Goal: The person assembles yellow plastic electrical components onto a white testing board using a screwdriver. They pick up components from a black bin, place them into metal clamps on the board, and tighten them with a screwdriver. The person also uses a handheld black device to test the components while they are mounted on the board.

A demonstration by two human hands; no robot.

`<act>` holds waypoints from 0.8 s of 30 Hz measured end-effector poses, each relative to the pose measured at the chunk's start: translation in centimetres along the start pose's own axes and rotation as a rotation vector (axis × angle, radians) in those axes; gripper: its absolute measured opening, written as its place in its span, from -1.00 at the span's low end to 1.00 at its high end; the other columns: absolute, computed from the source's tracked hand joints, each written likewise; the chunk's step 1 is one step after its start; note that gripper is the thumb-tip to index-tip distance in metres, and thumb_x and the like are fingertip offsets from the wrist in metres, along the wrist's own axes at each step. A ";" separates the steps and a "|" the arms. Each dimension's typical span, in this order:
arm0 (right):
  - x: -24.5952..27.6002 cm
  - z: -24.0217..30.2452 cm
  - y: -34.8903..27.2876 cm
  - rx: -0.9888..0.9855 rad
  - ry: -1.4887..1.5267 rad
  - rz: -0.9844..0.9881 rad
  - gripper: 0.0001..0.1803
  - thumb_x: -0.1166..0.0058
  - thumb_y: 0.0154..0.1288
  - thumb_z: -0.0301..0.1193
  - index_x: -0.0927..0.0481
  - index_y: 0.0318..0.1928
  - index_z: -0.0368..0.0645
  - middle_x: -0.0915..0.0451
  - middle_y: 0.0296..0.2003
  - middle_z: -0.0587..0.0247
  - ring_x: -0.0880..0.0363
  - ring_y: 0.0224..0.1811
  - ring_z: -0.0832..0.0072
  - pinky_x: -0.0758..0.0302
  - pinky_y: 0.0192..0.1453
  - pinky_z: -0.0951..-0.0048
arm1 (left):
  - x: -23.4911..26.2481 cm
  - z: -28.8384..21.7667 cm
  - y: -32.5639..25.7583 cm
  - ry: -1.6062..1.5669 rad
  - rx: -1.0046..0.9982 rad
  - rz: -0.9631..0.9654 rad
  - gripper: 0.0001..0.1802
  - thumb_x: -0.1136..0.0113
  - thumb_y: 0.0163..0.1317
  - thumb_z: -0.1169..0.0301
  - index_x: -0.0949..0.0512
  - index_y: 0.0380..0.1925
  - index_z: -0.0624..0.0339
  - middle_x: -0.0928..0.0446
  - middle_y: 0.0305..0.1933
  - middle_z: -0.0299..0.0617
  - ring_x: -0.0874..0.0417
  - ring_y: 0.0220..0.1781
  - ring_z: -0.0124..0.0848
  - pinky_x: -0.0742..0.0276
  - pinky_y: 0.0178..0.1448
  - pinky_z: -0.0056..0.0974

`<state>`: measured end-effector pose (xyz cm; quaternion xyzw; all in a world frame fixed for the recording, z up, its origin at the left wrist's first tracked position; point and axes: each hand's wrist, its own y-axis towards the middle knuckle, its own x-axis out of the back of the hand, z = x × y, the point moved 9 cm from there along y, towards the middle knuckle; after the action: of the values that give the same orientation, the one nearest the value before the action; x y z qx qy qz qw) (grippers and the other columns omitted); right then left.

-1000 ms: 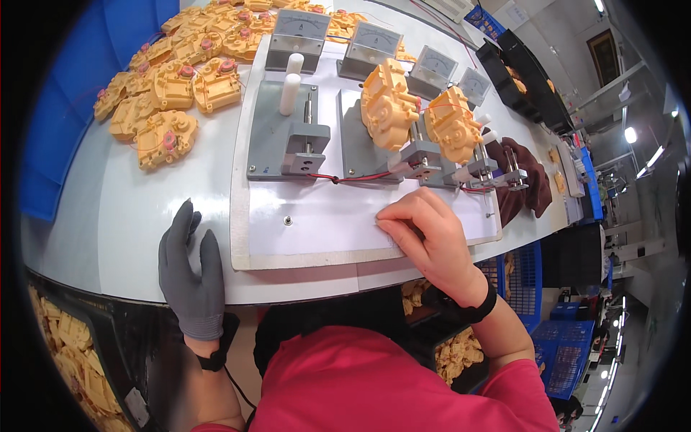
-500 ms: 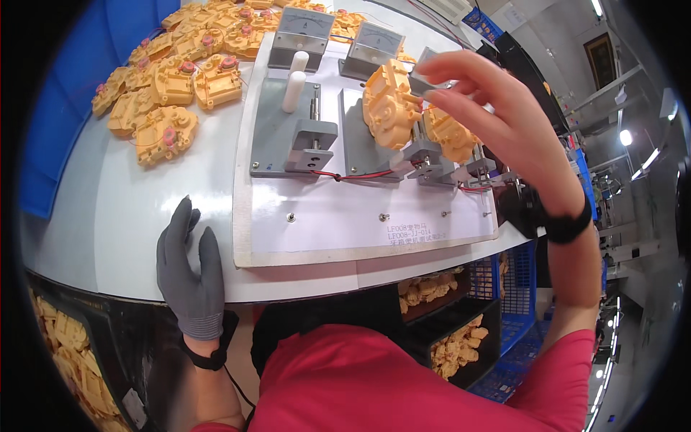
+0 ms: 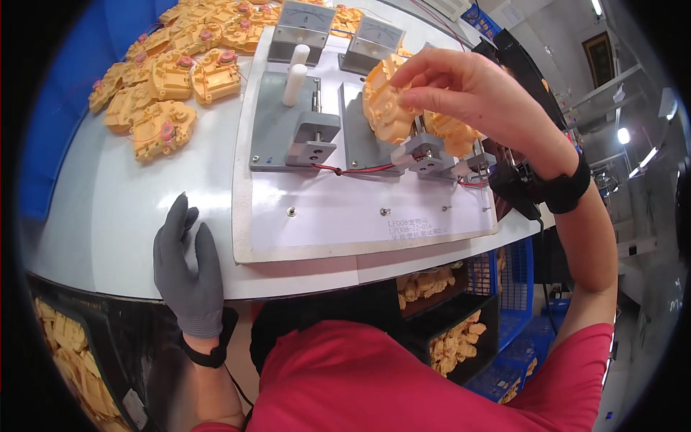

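Observation:
My left hand, in a grey glove, rests near the table's front edge. Its fingers are stretched out and it holds nothing. My bare right hand is at a yellow plastic housing on the second grey test fixture. Thumb and fingers close on the housing's right side; the exact contact is partly hidden. A second yellow housing sits on the fixture beyond, below my palm. The leftmost fixture, with two white pegs and a metal clamp block, carries no housing.
Two analog panel meters stand behind the fixtures. Small toggle switches line the front of the white board. Many yellow housings are piled at the far left beside a blue bin. Crates of yellow parts sit below the table.
My right hand has moved left and its fingers have closed in on the housing on the second fixture. My left hand stays nearly in place.

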<state>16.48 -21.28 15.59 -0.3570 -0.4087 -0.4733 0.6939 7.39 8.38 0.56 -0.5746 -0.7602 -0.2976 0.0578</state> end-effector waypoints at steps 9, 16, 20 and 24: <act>-0.9 -0.4 -0.2 -0.114 -0.038 0.074 -0.45 -0.15 0.29 0.03 -0.56 0.12 -0.07 -0.68 -0.22 0.15 -0.64 -0.17 0.36 -0.54 -0.02 0.41 | 0.0 0.2 0.0 0.015 -0.002 0.031 -0.54 -0.06 0.39 0.55 -0.43 0.29 0.20 -0.55 0.16 -0.08 -0.60 0.16 -0.32 -0.48 0.26 -0.23; -2.7 0.5 0.9 -0.072 -0.038 0.210 -0.52 -0.14 0.26 -0.02 -0.61 0.00 -0.12 -0.67 -0.16 0.16 -0.63 -0.11 0.37 -0.51 0.04 0.40 | 0.3 -0.1 0.2 0.010 -0.037 -0.027 -0.54 -0.10 0.30 0.60 -0.47 0.23 0.26 -0.59 0.12 -0.04 -0.67 0.05 -0.24 -0.58 0.16 -0.21; -2.4 0.7 0.8 -0.086 -0.056 0.193 -0.54 -0.17 0.24 -0.04 -0.62 -0.03 -0.12 -0.67 -0.18 0.19 -0.63 -0.12 0.39 -0.51 0.02 0.40 | 0.2 0.0 0.2 0.002 -0.031 -0.029 -0.53 -0.11 0.30 0.60 -0.48 0.23 0.24 -0.60 0.11 -0.05 -0.67 0.05 -0.26 -0.58 0.16 -0.21; -2.8 0.0 0.6 -0.003 0.023 0.191 -0.57 -0.16 0.32 -0.06 -0.60 -0.02 -0.13 -0.68 -0.22 0.24 -0.63 -0.15 0.45 -0.51 -0.02 0.45 | 0.1 0.3 0.1 -0.003 0.002 -0.027 -0.52 -0.11 0.29 0.61 -0.47 0.24 0.22 -0.61 0.08 -0.06 -0.67 0.05 -0.29 -0.57 0.16 -0.22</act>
<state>16.47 -20.07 13.01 -0.3900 -0.3639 -0.4098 0.7399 7.54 8.59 0.41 -0.5646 -0.7684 -0.2966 0.0532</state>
